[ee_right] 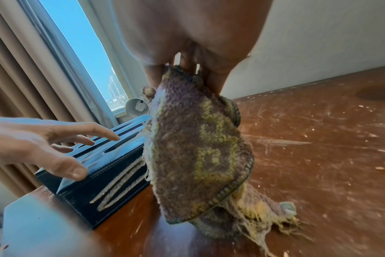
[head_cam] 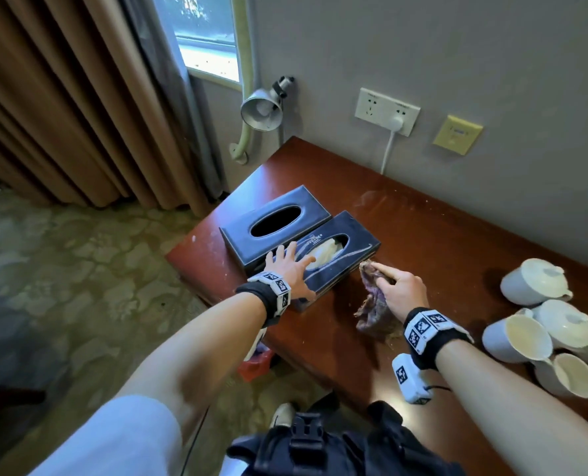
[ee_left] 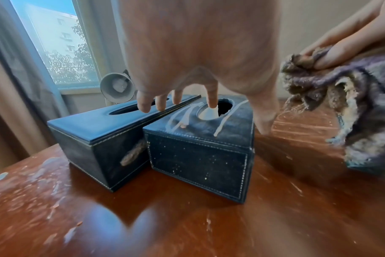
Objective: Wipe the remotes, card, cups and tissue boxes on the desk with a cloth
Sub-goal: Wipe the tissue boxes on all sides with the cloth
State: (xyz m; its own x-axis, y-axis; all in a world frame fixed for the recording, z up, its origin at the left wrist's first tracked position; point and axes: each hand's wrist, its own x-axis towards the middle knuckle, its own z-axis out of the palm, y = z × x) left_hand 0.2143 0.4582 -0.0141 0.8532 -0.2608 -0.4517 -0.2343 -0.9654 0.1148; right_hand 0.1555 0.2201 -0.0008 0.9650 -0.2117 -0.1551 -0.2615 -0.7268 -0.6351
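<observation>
— Where's the left hand [head_cam: 287,269]?
— Fingers spread over the nearer tissue box [head_cam: 333,255], the one beside its twin at the desk [head_cam: 423,235] corner.
— And the right hand [head_cam: 400,292]?
— Pinching the cloth [head_cam: 371,304] (frayed, purple) just beside that box.

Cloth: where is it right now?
Head view: the cloth hangs from the right hand onto the desk, just right of the nearer tissue box.

Two tissue boxes sit side by side on the desk [head_cam: 423,235]: the far one [head_cam: 272,214] behind the near one [head_cam: 357,242]. The cups [head_cam: 539,324] lie at my right.
</observation>
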